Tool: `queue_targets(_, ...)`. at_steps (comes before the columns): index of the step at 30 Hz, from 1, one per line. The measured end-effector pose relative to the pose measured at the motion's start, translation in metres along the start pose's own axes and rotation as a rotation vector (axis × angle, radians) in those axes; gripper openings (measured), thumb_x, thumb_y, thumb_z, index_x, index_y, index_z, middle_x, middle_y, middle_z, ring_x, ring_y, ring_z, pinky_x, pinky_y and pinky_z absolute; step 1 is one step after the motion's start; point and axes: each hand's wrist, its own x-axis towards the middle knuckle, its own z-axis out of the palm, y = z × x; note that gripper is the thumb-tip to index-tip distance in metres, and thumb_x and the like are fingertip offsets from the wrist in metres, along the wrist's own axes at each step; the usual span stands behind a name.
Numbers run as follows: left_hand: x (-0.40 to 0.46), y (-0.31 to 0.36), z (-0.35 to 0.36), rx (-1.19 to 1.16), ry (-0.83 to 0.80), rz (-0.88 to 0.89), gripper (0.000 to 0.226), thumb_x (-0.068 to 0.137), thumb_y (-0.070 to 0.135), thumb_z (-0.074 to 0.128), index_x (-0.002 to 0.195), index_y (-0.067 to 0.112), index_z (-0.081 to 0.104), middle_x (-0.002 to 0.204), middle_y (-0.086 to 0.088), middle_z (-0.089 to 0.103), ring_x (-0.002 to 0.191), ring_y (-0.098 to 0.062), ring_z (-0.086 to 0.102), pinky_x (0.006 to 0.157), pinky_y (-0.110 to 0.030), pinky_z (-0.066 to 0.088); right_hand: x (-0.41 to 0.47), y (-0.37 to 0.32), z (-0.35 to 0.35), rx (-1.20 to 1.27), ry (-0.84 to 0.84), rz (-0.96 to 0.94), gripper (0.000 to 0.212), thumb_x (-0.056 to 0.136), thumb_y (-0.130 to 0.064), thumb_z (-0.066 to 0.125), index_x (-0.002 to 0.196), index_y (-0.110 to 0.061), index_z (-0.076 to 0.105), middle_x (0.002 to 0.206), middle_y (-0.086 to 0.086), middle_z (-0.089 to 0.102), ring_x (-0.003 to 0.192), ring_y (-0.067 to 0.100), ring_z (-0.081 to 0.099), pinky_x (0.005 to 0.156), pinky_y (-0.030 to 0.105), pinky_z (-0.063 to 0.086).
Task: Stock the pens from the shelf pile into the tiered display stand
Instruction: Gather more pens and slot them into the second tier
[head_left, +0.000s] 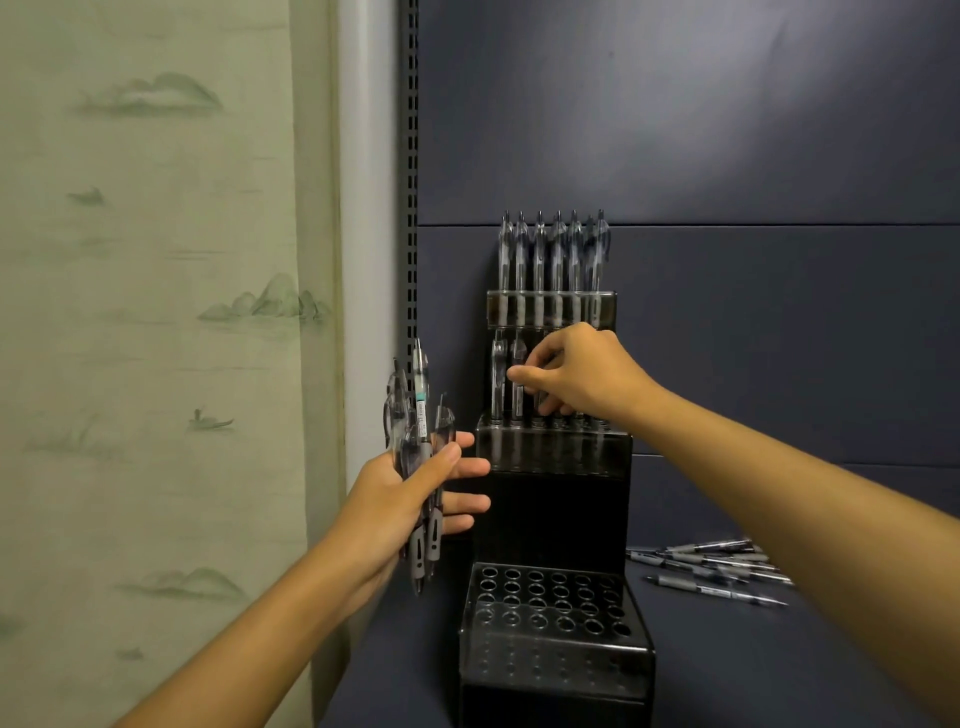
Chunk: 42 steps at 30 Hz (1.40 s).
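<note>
The right hand (582, 374) pinches a pen (518, 387) into the display stand's (553, 452) middle tier; the left hand (415, 499) clasps spare pens (418, 415) ready for feeding.

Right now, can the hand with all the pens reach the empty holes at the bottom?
Probably yes. The left hand is beside the stand, just above the bottom tier, with nothing between them. But it grips a bunch of pens, so it isn't free.

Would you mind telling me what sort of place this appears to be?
Probably a stationery shop's shelving bay: a slotted upright beside dark back panels, a tiered display stand partly stocked with pens, and loose pens lying on the shelf.
</note>
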Motion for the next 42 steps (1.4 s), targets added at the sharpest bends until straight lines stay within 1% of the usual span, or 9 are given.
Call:
queue_targets(6, -0.003, 0.003, 0.005, 0.009, -0.048, -0.006, 0.039, 0.080, 0.034, 0.062, 0.116, 0.018, 0.065, 0.103, -0.006, 0.077, 0.077, -0.022, 0.074, 0.067, -0.029, 0.062, -0.020, -0.011, -0.014, 0.211, -0.054, -0.073, 0.019, 0.093, -0.033, 0.067, 0.095, -0.015, 0.071, 0.079, 0.000, 0.075, 0.065, 0.011, 0.073, 0.056, 0.019, 0.052)
queue_targets(10, -0.003, 0.007, 0.012, -0.025, -0.082, -0.007, 0.039, 0.081, 0.033, 0.062, 0.117, 0.016, 0.065, 0.102, -0.008, 0.077, 0.075, -0.021, 0.074, 0.065, -0.028, 0.061, -0.028, -0.028, -0.007, 0.374, -0.147, -0.126, 0.022, 0.094, -0.034, 0.064, 0.103, -0.016, 0.072, 0.089, 0.002, 0.076, 0.076, 0.019, 0.073, 0.061, 0.022, 0.055)
queue_targets(13, -0.005, 0.008, 0.019, -0.001, -0.121, 0.007, 0.039, 0.081, 0.033, 0.062, 0.115, 0.016, 0.064, 0.101, -0.008, 0.077, 0.076, -0.022, 0.074, 0.065, -0.028, 0.061, -0.031, -0.036, 0.001, 0.428, -0.185, -0.140, 0.025, 0.093, -0.037, 0.065, 0.105, -0.017, 0.073, 0.093, 0.000, 0.076, 0.078, 0.011, 0.071, 0.066, 0.024, 0.058)
queue_targets(17, -0.005, 0.012, 0.023, 0.022, -0.130, 0.023, 0.039, 0.081, 0.034, 0.062, 0.115, 0.017, 0.062, 0.100, -0.006, 0.077, 0.074, -0.020, 0.074, 0.063, -0.027, 0.060, -0.032, -0.040, 0.006, 0.499, -0.184, -0.102, 0.024, 0.092, -0.034, 0.067, 0.106, -0.015, 0.073, 0.088, -0.003, 0.075, 0.073, 0.001, 0.064, 0.065, 0.023, 0.056)
queue_targets(23, -0.007, 0.012, 0.024, 0.060, -0.130, 0.019, 0.027, 0.088, 0.028, 0.060, 0.113, 0.018, 0.062, 0.098, -0.005, 0.078, 0.073, -0.019, 0.073, 0.062, -0.025, 0.058, -0.034, -0.040, 0.012, 0.551, -0.199, -0.030, 0.020, 0.091, -0.032, 0.070, 0.099, -0.015, 0.073, 0.086, -0.004, 0.071, 0.077, 0.007, 0.064, 0.063, 0.019, 0.052)
queue_targets(27, -0.007, 0.007, 0.021, 0.058, -0.093, -0.002, 0.017, 0.095, 0.018, 0.057, 0.111, 0.017, 0.062, 0.096, -0.006, 0.078, 0.068, -0.017, 0.072, 0.057, -0.023, 0.057, -0.036, -0.047, 0.018, 0.561, -0.161, -0.063, 0.014, 0.090, -0.026, 0.072, 0.089, -0.013, 0.067, 0.070, -0.003, 0.072, 0.073, 0.007, 0.070, 0.060, 0.021, 0.052)
queue_targets(31, -0.007, 0.002, 0.019, 0.115, -0.119, -0.009, 0.017, 0.096, 0.018, 0.057, 0.111, 0.019, 0.064, 0.097, -0.001, 0.078, 0.070, -0.018, 0.073, 0.056, -0.022, 0.055, -0.027, -0.054, 0.007, 0.659, -0.048, -0.043, 0.012, 0.092, -0.024, 0.068, 0.092, -0.013, 0.063, 0.089, 0.007, 0.074, 0.067, 0.010, 0.068, 0.064, 0.025, 0.057)
queue_targets(34, -0.008, -0.001, 0.014, 0.116, -0.122, -0.002, 0.022, 0.095, 0.021, 0.056, 0.115, 0.019, 0.065, 0.101, -0.001, 0.077, 0.073, -0.019, 0.073, 0.057, -0.021, 0.055, -0.014, -0.056, -0.016, 0.728, 0.107, -0.041, 0.012, 0.093, -0.023, 0.067, 0.097, -0.012, 0.064, 0.087, 0.002, 0.071, 0.062, 0.008, 0.068, 0.067, 0.027, 0.060)
queue_targets(42, -0.003, -0.002, -0.011, -0.005, 0.030, -0.017, 0.035, 0.085, 0.027, 0.060, 0.118, 0.015, 0.065, 0.102, -0.004, 0.077, 0.074, -0.019, 0.075, 0.056, -0.020, 0.057, 0.007, -0.013, -0.043, 0.528, 0.274, 0.028, 0.014, 0.094, -0.025, 0.067, 0.098, -0.014, 0.059, 0.098, 0.006, 0.073, 0.073, 0.019, 0.074, 0.066, 0.030, 0.061)
